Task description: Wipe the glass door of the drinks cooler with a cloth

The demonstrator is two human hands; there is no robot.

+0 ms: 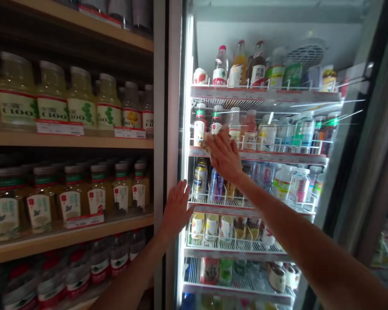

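Note:
My right hand (224, 157) is pressed flat against the glass front of a lit drinks fridge, over a crumpled light-brown cloth (207, 144) that shows past the fingertips. Behind it, bottles stand on the second shelf. My left hand (177, 209) lies with fingers stretched out along the left edge of the fridge door (174, 129), holding nothing. Inside the fridge, white wire-fronted shelves (265, 92) carry rows of bottles, cans and jars.
To the left, wooden shelves (123, 142) hold rows of juice bottles (80, 103) and green-collared bottles (74, 193), with red-and-white price tags (60, 127). A dark door frame (352, 142) runs down the right side, with more shelving beyond it.

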